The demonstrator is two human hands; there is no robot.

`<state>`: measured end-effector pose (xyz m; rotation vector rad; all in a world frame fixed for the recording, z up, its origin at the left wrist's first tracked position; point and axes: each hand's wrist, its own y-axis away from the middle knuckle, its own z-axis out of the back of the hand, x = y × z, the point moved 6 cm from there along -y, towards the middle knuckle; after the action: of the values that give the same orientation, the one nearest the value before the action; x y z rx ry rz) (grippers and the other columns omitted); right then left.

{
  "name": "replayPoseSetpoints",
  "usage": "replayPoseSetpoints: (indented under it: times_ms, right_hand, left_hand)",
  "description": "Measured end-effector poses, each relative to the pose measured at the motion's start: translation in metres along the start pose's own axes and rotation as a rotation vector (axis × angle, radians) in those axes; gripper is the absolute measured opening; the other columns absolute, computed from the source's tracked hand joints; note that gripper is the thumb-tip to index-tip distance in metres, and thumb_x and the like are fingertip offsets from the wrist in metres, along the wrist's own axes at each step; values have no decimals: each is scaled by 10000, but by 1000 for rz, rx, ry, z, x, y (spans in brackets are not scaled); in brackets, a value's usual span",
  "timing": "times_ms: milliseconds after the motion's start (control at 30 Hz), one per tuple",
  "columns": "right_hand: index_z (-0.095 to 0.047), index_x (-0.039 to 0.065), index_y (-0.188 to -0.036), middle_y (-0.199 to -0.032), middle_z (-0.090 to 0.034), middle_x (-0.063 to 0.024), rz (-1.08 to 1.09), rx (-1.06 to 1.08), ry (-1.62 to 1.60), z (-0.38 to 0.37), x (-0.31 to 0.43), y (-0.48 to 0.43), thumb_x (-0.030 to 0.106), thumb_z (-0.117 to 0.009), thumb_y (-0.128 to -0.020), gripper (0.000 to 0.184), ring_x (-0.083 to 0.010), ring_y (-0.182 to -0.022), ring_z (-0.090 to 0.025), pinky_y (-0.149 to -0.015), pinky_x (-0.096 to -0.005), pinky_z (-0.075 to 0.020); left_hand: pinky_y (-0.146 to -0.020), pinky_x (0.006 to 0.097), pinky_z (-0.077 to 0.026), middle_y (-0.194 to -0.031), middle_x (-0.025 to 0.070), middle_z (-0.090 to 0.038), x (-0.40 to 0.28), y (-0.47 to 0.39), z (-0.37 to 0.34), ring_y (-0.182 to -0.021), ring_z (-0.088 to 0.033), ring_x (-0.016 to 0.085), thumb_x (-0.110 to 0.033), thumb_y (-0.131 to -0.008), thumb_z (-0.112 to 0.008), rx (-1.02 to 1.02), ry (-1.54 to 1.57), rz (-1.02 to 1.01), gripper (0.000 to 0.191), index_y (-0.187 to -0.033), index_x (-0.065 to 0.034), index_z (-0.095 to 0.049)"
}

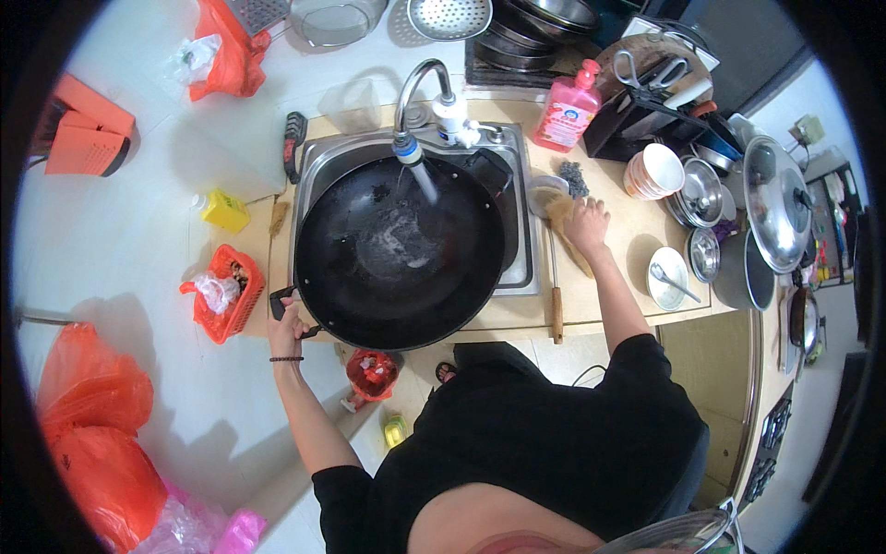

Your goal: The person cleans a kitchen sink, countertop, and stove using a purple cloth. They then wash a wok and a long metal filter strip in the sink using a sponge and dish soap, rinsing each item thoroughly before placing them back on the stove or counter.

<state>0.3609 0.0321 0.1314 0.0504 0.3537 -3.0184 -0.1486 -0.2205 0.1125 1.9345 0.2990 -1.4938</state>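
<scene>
A large black wok rests over the metal sink, and water runs into it from the curved faucet. My left hand grips the wok's near-left handle. On the counter right of the sink, my right hand is on a tan fibrous scrubber, perhaps a loofah; its fingers are curled over the upper part. Beside it lies a ladle with a wooden handle, its bowl partly under the scrubber. A grey scouring pad sits just beyond.
A pink soap bottle and a black knife holder stand behind. Stacked bowls, a white bowl with a spoon and a lidded pot are to the right. A red basket hangs at the left.
</scene>
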Motion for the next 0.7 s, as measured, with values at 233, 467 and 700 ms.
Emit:
replayPoseSetpoints:
  times_ms: [233,467,700]
  right_hand:
    - [-497,-28,-1089,-918,-580,-223,77,373,-799,-67,91,-95,188,-574,-710,443,-324,-775,-590,-655,-395,-487]
    - [-493,-33,-1083,-848,-597,-174,-165,638,-893,-95,106,-103,134,-593,-672,455,-245,-696,-611,-460,-346,-522]
    - [-496,-36,-948,-618,-569,-73,-284,689,-1226,-95,105,-81,28,-602,-679,295,-163,-513,-566,-426,-294,-450]
  left_hand:
    - [-414,230,-364,-512,-34,-345,-4,1,-3,-367,-296,63,-30,-789,-469,-7,-7,4,147,-932,-40,-438]
    - [-367,217,-321,-492,-33,-354,-43,18,-25,-347,-298,61,-89,-788,-540,-105,-88,-25,151,-913,-43,-468]
    - [-365,205,-302,-508,-41,-361,-103,51,-32,-357,-289,49,-128,-796,-566,-151,-202,-205,172,-910,-28,-486]
